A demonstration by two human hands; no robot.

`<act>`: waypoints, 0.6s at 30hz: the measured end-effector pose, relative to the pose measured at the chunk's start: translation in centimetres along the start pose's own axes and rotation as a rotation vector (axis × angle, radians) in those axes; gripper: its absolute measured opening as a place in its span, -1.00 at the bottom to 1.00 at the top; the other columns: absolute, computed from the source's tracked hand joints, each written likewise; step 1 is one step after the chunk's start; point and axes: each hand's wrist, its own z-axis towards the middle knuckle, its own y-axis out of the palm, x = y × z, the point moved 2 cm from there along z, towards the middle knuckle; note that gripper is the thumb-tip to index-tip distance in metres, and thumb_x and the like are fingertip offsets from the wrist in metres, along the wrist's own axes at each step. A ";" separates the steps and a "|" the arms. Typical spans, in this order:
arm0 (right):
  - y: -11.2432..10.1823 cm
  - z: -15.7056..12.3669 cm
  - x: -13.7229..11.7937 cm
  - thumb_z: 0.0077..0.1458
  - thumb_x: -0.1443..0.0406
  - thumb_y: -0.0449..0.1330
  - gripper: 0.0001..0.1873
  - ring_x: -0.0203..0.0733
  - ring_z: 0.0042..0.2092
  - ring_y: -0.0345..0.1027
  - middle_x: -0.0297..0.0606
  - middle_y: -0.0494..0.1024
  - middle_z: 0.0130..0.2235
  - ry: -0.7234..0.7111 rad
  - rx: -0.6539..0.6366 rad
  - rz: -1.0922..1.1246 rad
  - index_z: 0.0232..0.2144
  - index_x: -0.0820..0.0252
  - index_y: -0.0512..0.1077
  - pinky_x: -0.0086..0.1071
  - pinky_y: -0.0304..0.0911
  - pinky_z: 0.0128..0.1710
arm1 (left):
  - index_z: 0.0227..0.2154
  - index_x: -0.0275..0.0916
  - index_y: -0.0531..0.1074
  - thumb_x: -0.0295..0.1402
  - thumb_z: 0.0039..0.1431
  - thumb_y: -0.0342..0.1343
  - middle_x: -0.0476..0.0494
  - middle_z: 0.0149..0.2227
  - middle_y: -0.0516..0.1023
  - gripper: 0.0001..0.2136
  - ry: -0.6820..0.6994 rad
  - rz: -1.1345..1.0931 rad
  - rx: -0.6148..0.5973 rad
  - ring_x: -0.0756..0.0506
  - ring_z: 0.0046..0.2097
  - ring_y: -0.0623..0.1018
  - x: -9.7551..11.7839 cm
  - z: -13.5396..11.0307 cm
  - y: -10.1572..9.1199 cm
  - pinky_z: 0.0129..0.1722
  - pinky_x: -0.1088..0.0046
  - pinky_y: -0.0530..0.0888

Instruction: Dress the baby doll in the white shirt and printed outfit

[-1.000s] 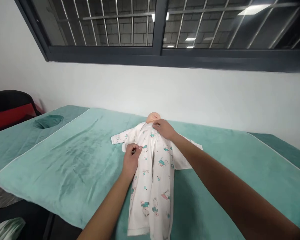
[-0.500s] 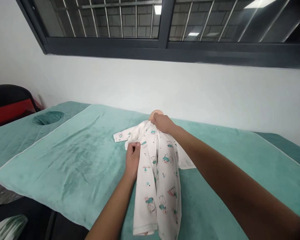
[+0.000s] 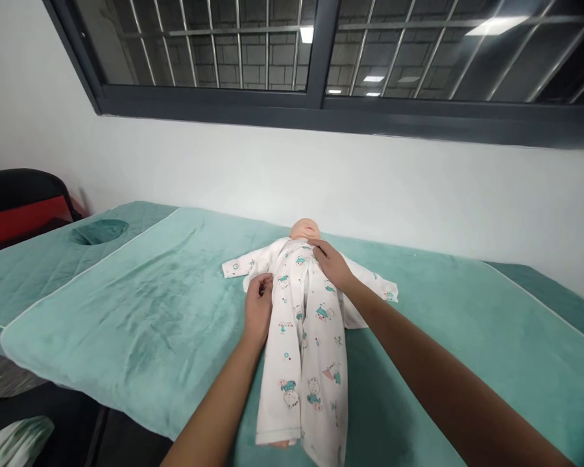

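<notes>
A doll (image 3: 305, 228) lies on its back on a green-covered bed (image 3: 141, 324), its head toward the white wall (image 3: 253, 168) and its legs toward the person. It wears a white top (image 3: 268, 254) with small prints, the sleeves spread out to both sides, and white trousers (image 3: 324, 344) printed with little animals, which reach up over the chest and run down toward the near edge of the view. A bit of skin-coloured surface shows at the left trouser hem. The left hand (image 3: 259, 303) is at the left side of the trousers, near waist height, its fingers curled in; whether they pinch any cloth cannot be told. The right hand (image 3: 333, 266) lies on the doll's chest, just below the head, with bent fingers against the upper part of the trousers; their grip cannot be made out either. A dark-framed window (image 3: 316, 107) with metal bars behind its glass is above the bed.
</notes>
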 end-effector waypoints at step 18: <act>-1.1 -8.9 4.6 0.14 0.39 0.00 -0.59 -0.03 0.15 0.23 -0.09 0.43 0.09 -0.039 0.118 -0.174 0.01 0.18 0.42 -0.06 0.15 0.20 | 0.07 -0.19 0.45 -0.20 0.24 -0.07 -0.17 0.16 0.43 -0.59 0.295 0.526 -0.320 -0.21 0.19 0.38 0.0 4.6 0.9 0.22 0.19 0.24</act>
